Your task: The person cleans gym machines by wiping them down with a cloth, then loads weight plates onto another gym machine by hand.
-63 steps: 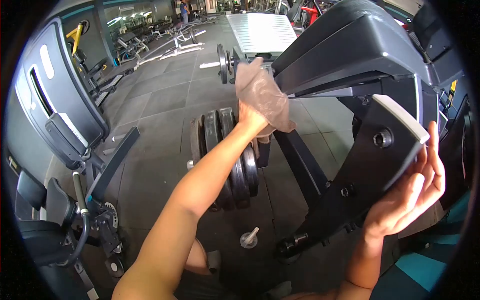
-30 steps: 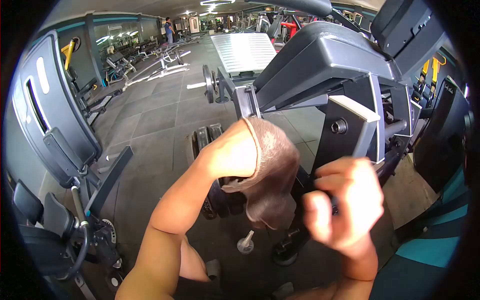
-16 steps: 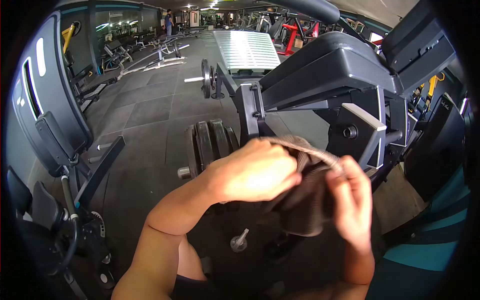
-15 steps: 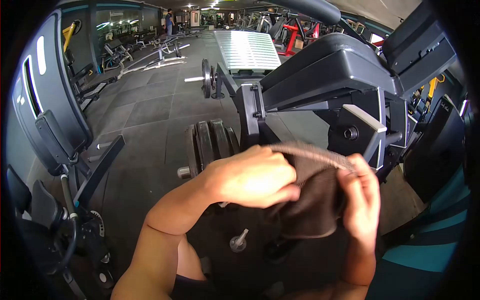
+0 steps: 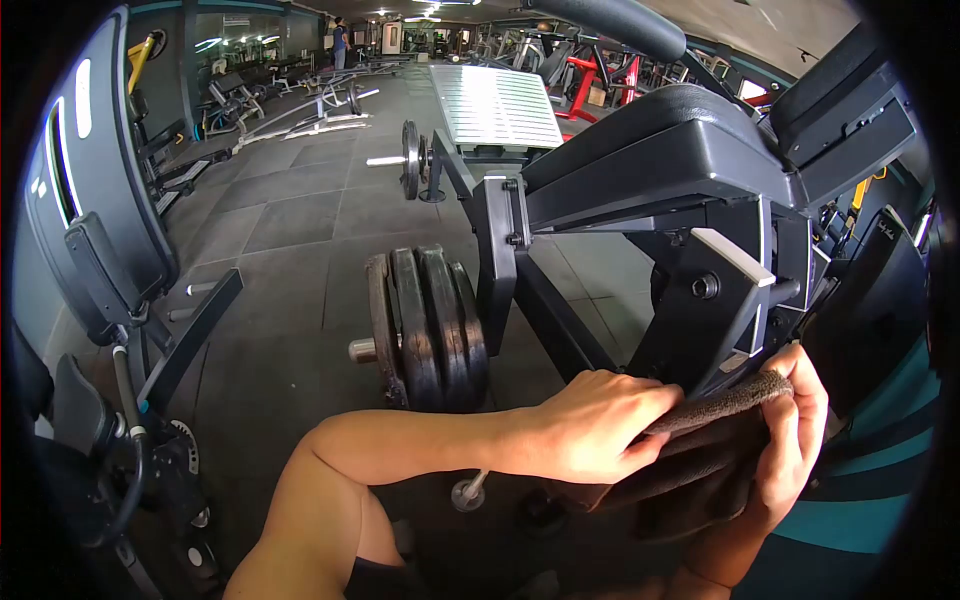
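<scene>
A dark brown towel (image 5: 715, 455) hangs in folds between my two hands, low at the right of the head view. My left hand (image 5: 595, 425) is closed on its left end, with the fingertips partly hidden by the cloth. The right end of its rolled upper edge is pinched between the thumb and fingers of my right hand (image 5: 795, 420). Just behind the towel stands the black frame of a gym machine (image 5: 700, 300), with a padded seat (image 5: 650, 150) above it. I cannot tell whether the cloth touches the frame.
Several weight plates (image 5: 425, 325) are loaded on a bar left of my hands. A small metal peg (image 5: 468, 490) stands on the floor below my left forearm. Another machine (image 5: 110, 200) is at the left edge. A slatted footplate (image 5: 497, 105) lies ahead. Far back stands a person (image 5: 340, 45).
Both hands have moved right and somewhat down with the towel, which now hangs closer to the machine frame. My left arm no longer covers the weight plates.
</scene>
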Action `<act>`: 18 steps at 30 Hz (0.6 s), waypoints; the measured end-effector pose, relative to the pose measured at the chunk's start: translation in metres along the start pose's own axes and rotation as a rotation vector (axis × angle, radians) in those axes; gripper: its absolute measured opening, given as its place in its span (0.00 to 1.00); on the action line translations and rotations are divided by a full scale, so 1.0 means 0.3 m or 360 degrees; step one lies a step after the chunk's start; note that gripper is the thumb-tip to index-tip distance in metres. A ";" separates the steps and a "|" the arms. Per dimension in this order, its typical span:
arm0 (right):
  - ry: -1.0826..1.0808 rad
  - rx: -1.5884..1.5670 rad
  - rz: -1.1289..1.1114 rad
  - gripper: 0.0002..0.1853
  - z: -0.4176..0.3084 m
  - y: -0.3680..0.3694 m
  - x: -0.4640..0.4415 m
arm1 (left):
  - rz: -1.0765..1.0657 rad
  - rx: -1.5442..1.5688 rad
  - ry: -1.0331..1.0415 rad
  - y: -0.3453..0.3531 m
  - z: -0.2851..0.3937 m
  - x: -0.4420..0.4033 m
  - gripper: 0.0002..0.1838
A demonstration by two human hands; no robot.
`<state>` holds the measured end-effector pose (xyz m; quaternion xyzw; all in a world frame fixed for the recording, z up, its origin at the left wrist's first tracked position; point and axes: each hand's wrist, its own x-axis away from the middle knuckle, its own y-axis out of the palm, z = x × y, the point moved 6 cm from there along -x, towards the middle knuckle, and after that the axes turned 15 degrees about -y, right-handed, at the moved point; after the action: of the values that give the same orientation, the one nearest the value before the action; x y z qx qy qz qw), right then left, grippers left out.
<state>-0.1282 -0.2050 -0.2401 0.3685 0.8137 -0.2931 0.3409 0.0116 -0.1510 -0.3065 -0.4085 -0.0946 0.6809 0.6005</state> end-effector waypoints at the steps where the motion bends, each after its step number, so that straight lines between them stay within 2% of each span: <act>1: -0.0012 0.0035 0.0012 0.03 -0.001 -0.009 -0.001 | 0.0122 0.0043 0.0099 0.000 -0.001 0.001 0.11; 2: -0.0022 0.0070 0.0022 0.03 -0.002 -0.017 -0.003 | 0.0244 0.0087 0.0197 -0.008 0.002 0.004 0.10; 5: -0.0035 0.0109 0.0062 0.04 0.006 -0.032 -0.004 | 0.0177 0.0071 0.0020 -0.022 0.017 0.003 0.09; 8: -0.0010 0.0198 0.0061 0.05 0.011 -0.062 0.005 | 0.0402 -0.0189 0.0205 -0.048 0.049 0.017 0.09; 11: -0.0049 0.0250 0.0056 0.04 0.012 -0.079 0.008 | 0.0521 -0.0399 0.0185 -0.094 0.066 0.026 0.09; 12: -0.0107 0.0358 0.0145 0.06 0.014 -0.081 0.007 | 0.0417 -0.0273 0.0087 -0.112 0.059 0.023 0.08; 13: -0.0071 0.0374 -0.0009 0.07 0.015 -0.065 0.005 | 0.0316 -0.0041 -0.0032 -0.116 0.033 0.016 0.03; 15: 0.0001 0.0407 -0.0315 0.09 0.011 -0.047 0.006 | 0.0310 0.0430 -0.0065 -0.152 0.017 0.003 0.08; 16: 0.0039 0.0344 -0.0560 0.13 0.031 -0.032 0.012 | 0.0220 0.0534 -0.0160 -0.171 0.013 -0.001 0.14; 17: -0.0025 0.0294 -0.1023 0.15 0.031 -0.004 0.019 | 0.0123 0.0580 -0.0260 -0.170 -0.007 -0.009 0.14; 18: -0.0088 0.0167 -0.1272 0.16 0.041 0.031 0.030 | 0.0045 0.0863 -0.0300 -0.162 -0.018 -0.013 0.14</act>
<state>-0.1210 -0.2052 -0.2563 0.0319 0.8674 -0.4534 0.2026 0.0508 -0.1439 -0.2782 -0.1692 0.0410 0.7246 0.6668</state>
